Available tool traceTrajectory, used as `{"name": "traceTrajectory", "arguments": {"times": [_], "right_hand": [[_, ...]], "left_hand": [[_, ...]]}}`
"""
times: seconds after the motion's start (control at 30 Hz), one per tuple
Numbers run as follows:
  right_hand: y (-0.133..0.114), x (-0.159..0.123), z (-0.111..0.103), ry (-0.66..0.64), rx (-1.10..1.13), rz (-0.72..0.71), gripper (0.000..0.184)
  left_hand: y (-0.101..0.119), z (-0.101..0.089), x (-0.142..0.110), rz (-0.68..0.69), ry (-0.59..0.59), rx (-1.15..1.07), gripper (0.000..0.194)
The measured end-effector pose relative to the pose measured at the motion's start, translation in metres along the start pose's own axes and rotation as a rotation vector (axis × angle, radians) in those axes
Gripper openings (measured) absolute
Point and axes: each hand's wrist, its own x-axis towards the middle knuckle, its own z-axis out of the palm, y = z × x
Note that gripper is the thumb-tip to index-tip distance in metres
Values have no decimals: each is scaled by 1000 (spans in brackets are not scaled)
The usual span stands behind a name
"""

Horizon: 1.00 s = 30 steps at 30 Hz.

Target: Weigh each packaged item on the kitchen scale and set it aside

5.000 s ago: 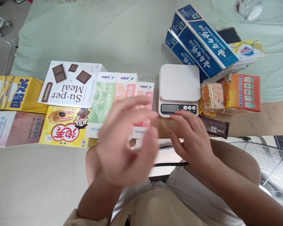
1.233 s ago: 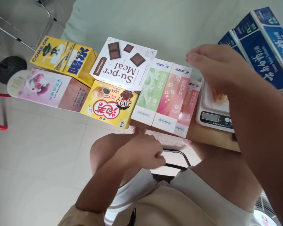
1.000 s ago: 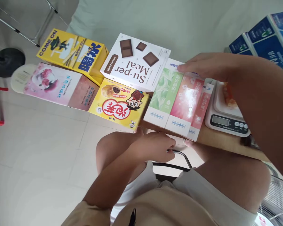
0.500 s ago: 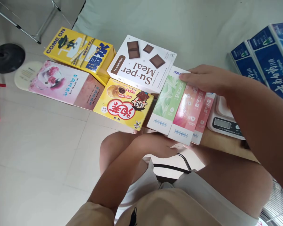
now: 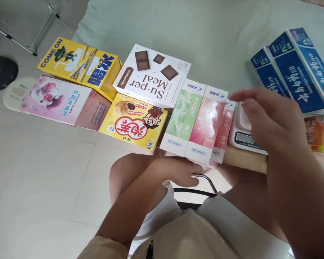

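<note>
A green-and-white toothpaste box (image 5: 180,117) and a pink-and-white toothpaste box (image 5: 205,126) lie side by side. A second pink toothpaste box (image 5: 221,135) lies partly beneath at their right. My left hand (image 5: 185,172) is at their near ends, thumb apart from the fingers; whether it touches them cannot be made out. My right hand (image 5: 277,122) is raised to the right of the boxes, slightly blurred, its fingers apart and holding nothing. Below and behind it, a white kitchen scale (image 5: 245,138) is partly covered from view.
Left of the toothpaste are a white Su-per Meal box (image 5: 153,75), a yellow puff snack box (image 5: 133,124), a yellow drink box (image 5: 78,63) and a pink box (image 5: 62,100). Blue cartons (image 5: 291,72) stand at right, near an orange package (image 5: 320,135).
My right hand has let go of the toothpaste boxes and moved right, over the scale. My left hand stays near their lower ends. The view has shifted a little to the right.
</note>
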Motion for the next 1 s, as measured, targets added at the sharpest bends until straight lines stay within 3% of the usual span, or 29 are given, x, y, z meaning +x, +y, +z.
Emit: {"name": "traceTrajectory", "arguments": {"times": [0.07, 0.1, 0.17, 0.27, 0.37, 0.43, 0.5, 0.6, 0.67, 0.73, 0.83, 0.9, 1.0], "right_hand": [[26, -29, 2, 163, 36, -14, 27], [39, -41, 5, 252, 61, -33, 25], [63, -57, 11, 427, 131, -79, 21], [92, -68, 15, 635, 161, -166, 15], [109, -67, 8, 715, 89, -234, 11], [114, -63, 1, 704, 25, -269, 9], [114, -56, -3, 633, -26, -283, 12], [109, -46, -2, 520, -43, -208, 21], [106, -39, 1, 451, -53, -121, 27], [103, -34, 5, 383, -86, -37, 34], [101, -29, 7, 285, -112, 33, 36], [102, -30, 5, 240, -110, 29, 32], [102, -35, -4, 277, -102, -12, 29]], "left_hand": [[7, 7, 7, -34, -406, 78, 42], [12, 11, 12, -47, -522, 115, 46], [21, 21, 22, -30, -643, 167, 45], [38, 34, 39, 113, -660, 113, 34], [61, 44, 56, 287, -544, -101, 27], [80, 47, 66, 389, -362, -288, 22], [100, 49, 76, 448, -56, -462, 16], [123, 47, 90, 420, 487, -579, 9], [132, 43, 98, 361, 719, -564, 13], [135, 38, 104, 303, 792, -527, 19], [139, 30, 103, 296, 745, -455, 17], [142, 25, 93, 311, 692, -356, 11], [145, 12, 64, 308, 677, -186, 7]]}}
